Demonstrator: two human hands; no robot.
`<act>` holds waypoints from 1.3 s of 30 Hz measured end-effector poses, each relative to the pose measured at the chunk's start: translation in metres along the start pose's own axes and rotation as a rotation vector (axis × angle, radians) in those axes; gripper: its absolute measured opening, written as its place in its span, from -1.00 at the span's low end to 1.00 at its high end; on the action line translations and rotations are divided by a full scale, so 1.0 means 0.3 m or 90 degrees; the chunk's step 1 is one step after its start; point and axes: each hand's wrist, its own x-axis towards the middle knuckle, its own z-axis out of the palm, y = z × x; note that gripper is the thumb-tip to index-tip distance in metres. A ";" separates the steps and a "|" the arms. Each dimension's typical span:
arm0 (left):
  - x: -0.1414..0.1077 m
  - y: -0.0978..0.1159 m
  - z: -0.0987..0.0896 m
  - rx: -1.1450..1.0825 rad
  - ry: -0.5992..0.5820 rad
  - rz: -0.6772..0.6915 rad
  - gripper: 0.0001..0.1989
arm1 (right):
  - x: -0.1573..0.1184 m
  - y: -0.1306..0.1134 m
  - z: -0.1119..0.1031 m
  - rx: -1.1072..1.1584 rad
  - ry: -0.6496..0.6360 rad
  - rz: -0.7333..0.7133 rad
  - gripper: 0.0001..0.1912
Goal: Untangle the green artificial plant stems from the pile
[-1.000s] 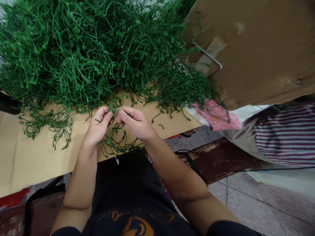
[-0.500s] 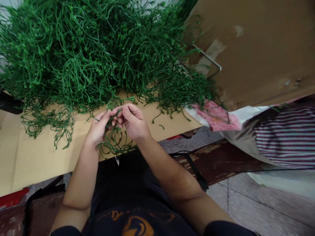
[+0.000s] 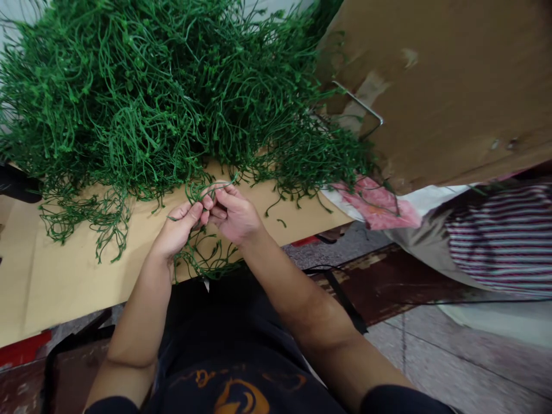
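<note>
My left hand [image 3: 180, 227] pinches thin green plastic stems between thumb and fingers, just above the table's near edge. Close against it, my right hand [image 3: 238, 215] has thumb and fingertips closed on a green stem [image 3: 219, 185] that curves over the fingers. The fingertips partly hide where the stems meet. Under my hands lies a small loose bunch of green plastic stems [image 3: 209, 259] at the cardboard edge. Beyond them rises a large tangled heap of the same stems [image 3: 146, 103], each with small knobbed tips.
Tan cardboard [image 3: 73, 287] covers the table. A big brown cardboard sheet [image 3: 448, 86] stands at the right, with a bent metal rod [image 3: 360, 102] before it. Pink plastic [image 3: 375, 204] lies below that sheet. Striped cloth [image 3: 500, 241] is at the far right, above a dark red bench [image 3: 388, 282].
My fingers have shifted slightly on the stems, and my left thumb now lies nearer the right fingertips. The heap looks the same; the view has moved a little.
</note>
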 end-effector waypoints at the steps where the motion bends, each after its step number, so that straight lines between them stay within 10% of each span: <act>1: -0.003 0.000 -0.001 0.018 -0.009 0.015 -0.53 | 0.002 -0.006 0.001 0.024 0.007 0.021 -0.74; 6: -0.007 0.008 0.005 -0.021 -0.035 0.101 -0.51 | 0.010 -0.029 0.021 0.094 0.040 0.074 -0.59; 15: 0.012 -0.008 0.011 -0.050 0.153 0.064 -0.69 | 0.009 0.013 -0.002 -0.241 0.135 -0.001 -0.67; 39: 0.034 0.006 -0.014 -0.215 0.209 -0.033 -0.75 | -0.029 0.049 0.006 -0.562 -0.197 -0.138 -0.72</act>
